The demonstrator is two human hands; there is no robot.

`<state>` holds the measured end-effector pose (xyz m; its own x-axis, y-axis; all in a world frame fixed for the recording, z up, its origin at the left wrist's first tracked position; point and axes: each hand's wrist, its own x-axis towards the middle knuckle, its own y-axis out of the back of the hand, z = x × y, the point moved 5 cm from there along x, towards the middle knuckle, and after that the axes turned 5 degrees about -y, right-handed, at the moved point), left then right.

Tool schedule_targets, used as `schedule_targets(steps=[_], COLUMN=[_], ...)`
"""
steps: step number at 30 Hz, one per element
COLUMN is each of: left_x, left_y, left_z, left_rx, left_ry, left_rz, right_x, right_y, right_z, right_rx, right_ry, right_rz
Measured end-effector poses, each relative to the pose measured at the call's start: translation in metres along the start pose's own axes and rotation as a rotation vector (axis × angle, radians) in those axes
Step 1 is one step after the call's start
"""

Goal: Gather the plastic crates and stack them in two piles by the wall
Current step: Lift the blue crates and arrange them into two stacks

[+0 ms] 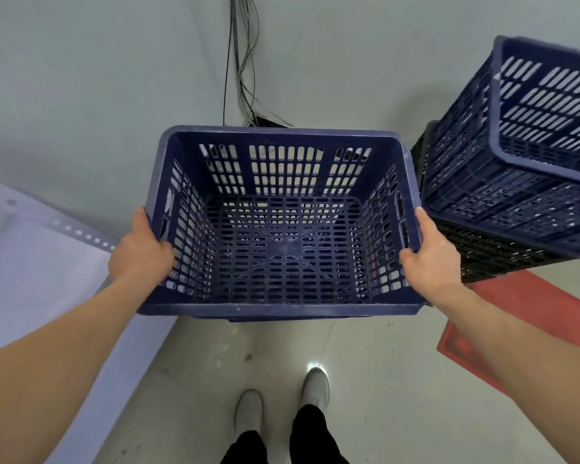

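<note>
Blue slotted plastic crate (278,308) is held off the floor (365,380), open side up and roughly level, nothing inside. Its far wall faces the grey wall (81,78).

Left hand (141,252) is clamped on the crate's left side, fingers curled over the rim onto the inner wall, thumb lying along the outer edge. Right hand (431,249) has the same grip on the right side.

Just right of the held crate is a pile by the wall: a black crate (493,259) at the bottom, a blue crate (503,202) on it and a top blue crate (546,95) sitting skewed. The held crate's right rim is close to the pile; can't tell if they touch. The pile stands at the edge of a red mat (529,316).

Black cables (241,61) run down the wall behind the held crate. A pale perforated panel (47,262) is on the left. Grey shoes (315,386) and black trousers show below the crate.
</note>
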<state>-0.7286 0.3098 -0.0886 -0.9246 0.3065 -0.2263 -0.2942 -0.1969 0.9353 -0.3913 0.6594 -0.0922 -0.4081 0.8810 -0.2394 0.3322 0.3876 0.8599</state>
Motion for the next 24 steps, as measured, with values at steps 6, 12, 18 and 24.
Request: schedule_targets(steps=[6, 12, 18, 24], left_x=[0.002, 0.005, 0.01, 0.016], left_y=[0.004, 0.012, 0.017, 0.023], left_z=[-0.003, -0.011, -0.017, -0.021], left_rx=[-0.01, -0.029, -0.011, -0.007], left_ry=[-0.034, -0.125, -0.18, -0.264], left_rz=[-0.015, -0.042, -0.065, -0.085], right_x=[-0.017, -0.054, -0.091, -0.128], right_y=[-0.006, -0.018, -0.025, -0.028], right_z=[0.003, 0.013, 0.009, -0.002], right_rx=[0.015, 0.055, 0.102, 0.113], right_ry=[-0.053, -0.128, -0.175, -0.232], right_rz=[0.019, 0.044, 0.079, 0.113])
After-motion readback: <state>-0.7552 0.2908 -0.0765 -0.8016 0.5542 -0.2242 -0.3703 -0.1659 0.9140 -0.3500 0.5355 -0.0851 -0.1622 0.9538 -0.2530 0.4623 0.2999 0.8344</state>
